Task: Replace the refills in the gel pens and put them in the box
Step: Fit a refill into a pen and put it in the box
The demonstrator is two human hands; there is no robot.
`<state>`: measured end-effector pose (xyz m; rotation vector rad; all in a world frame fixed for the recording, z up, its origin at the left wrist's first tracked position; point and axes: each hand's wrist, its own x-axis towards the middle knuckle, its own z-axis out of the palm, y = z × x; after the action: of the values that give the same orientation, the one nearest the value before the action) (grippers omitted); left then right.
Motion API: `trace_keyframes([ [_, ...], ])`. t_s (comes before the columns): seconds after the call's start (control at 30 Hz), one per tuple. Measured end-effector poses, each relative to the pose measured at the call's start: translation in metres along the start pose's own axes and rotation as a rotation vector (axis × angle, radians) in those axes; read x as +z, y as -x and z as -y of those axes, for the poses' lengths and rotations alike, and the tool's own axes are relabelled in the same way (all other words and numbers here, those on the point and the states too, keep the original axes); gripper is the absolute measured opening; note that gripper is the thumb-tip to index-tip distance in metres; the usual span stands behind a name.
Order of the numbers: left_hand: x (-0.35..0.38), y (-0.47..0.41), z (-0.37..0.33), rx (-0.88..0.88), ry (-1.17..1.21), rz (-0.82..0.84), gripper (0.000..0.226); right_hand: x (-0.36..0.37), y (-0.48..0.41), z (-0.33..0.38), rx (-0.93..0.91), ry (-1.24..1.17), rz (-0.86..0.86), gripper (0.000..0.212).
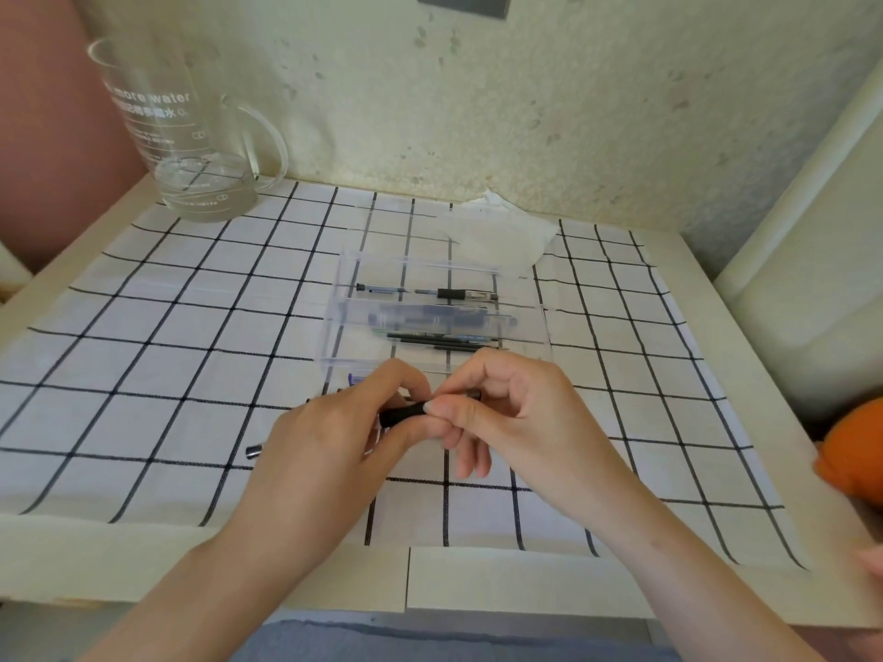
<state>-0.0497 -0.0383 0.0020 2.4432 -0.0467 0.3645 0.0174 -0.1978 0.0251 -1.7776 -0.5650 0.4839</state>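
Left hand point(334, 437) curled round the black gel pen point(401, 415), fingers and thumb closed on the barrel. Right hand point(521, 422) pinching the same pen at its right end, thumb and forefinger together on it and the other fingers loosely bent below. Pen held roughly level, just above the cloth and directly in front of the clear box point(344, 298).

Small metallic end point(253, 451) visible just left of the left hand — loose or part of the pen, cannot tell.

Below the hands: white checked tablecloth point(167, 375) spread over a pale table point(525, 585), set against a speckled wall point(478, 112).

Inside the box: pens point(458, 294) toward the rear and dark refills point(439, 341) toward the front, all lying crosswise.

Crumpled tissue point(497, 231) just behind the box. Glass jug point(191, 150) at the far left corner, well apart. Orange object point(855, 451) at the right edge — partly cut off.
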Motion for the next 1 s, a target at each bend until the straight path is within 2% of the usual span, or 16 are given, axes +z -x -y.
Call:
trace_keyframes([
  [0.27,0.000,0.001,-0.001,-0.024,-0.008,-0.008,0.031,-0.009,0.002,0.003,-0.046,0.037,-0.027,0.003],
  [0.43,-0.003,-0.002,0.006,-0.030,-0.038,-0.018,0.037,-0.022,0.002,0.004,0.015,0.085,-0.032,0.005],
  [0.57,-0.002,-0.002,0.007,-0.076,0.020,-0.030,0.030,-0.024,0.004,0.001,0.060,0.327,-0.013,0.003],
  [0.67,-0.001,-0.002,0.005,-0.078,0.070,-0.038,0.030,-0.014,0.004,-0.008,0.060,0.566,0.082,0.008],
  [0.8,0.000,-0.002,0.003,-0.078,0.157,0.002,0.022,-0.008,0.005,-0.015,0.071,0.659,0.161,0.015],
  [0.9,-0.001,-0.002,0.003,-0.025,0.121,0.009,0.020,-0.010,0.005,-0.014,0.071,0.649,0.156,0.020],
  [1.0,-0.002,-0.003,0.003,0.014,0.131,0.010,0.021,-0.013,0.005,-0.007,0.047,0.463,0.039,0.018],
])
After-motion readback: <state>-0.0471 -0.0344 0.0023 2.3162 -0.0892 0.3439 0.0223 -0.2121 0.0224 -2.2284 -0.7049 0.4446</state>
